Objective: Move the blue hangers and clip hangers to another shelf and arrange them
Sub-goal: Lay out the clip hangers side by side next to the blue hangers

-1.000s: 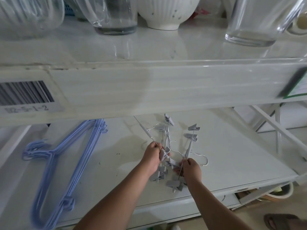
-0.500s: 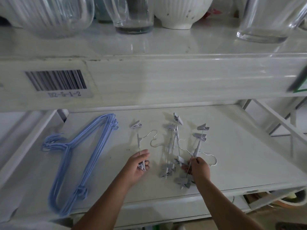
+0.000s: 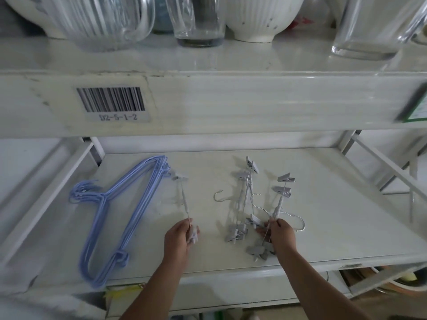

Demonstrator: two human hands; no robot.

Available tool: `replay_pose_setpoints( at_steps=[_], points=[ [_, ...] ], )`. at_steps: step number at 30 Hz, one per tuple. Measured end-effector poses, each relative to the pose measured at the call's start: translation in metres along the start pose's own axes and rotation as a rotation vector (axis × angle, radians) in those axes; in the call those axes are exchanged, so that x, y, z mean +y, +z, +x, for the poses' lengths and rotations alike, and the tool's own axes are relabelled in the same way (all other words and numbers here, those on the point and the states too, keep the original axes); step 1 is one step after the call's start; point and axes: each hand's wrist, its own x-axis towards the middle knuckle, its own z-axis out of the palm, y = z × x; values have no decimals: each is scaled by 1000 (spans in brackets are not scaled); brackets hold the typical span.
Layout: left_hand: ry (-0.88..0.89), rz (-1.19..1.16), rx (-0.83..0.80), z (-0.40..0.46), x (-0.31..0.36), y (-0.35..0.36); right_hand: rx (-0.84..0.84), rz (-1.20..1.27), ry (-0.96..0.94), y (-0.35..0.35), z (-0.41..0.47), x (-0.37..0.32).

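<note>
Far to the left of the left hand's fingers, the blue hangers (image 3: 129, 213) lie stacked flat on the lower shelf (image 3: 323, 227), hooks pointing away from the hands; the wires overlap too closely to count, perhaps four or five. The left hand (image 3: 179, 237) has its fingers clamped on the near end of one clip hanger (image 3: 183, 199), whose far clip sits just beside the blue stack's tips. Sliding it further left could snag those tips and skew the stack. Between the two hands lies a bundle of clip hangers (image 3: 242, 204), maybe three, wires crossed. The right hand (image 3: 280, 234) pinches what looks like two more. Their loose hooks and clips could catch each other, so lifting one may drag the rest off the shelf's front edge.
</note>
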Motion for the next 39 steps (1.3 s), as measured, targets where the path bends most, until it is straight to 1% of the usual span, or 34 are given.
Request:
replay_pose_setpoints(
  at_steps=[2,4,5,8,9,12,14,16,20,22,25,28,31,34,39],
  points=[
    [-23,-42,59,-3,1,-2,-3,-22,-2,0,-2,-1],
    [-14,-41,67,-6,2,-5,-5,-23,-9,0,-1,0],
    [27,24,52,-7,2,-7,-4,-26,-14,0,0,1],
    [210,354,-14,-10,2,-9,4,-19,-16,1,3,5],
    [239,408,-29,-12,3,-9,2,-8,-14,1,3,5],
    [279,496,-58,-13,3,-17,-12,14,-6,2,2,3],
    [322,562,-139,-11,-1,-25,-7,20,11,-1,0,0],
    [349,628,-188,-16,-3,-29,7,10,19,-4,3,1],
    [387,732,-170,-19,-1,-32,36,-54,14,-8,2,-3],
    [378,811,-159,-16,-3,-38,54,-128,-11,-9,1,-6],
    [393,831,-133,-23,-2,-36,84,-225,-38,-12,2,-9],
    [448,862,-154,-33,1,-32,81,-298,-30,-18,-2,-14],
    [471,830,-118,-36,1,-35,76,-345,-17,-24,-4,-15],
    [524,805,-108,-37,1,-37,85,-329,-13,-26,-1,-12],
    [570,823,-119,-33,-1,-38,90,-209,-63,-30,-11,-23]
  ],
)
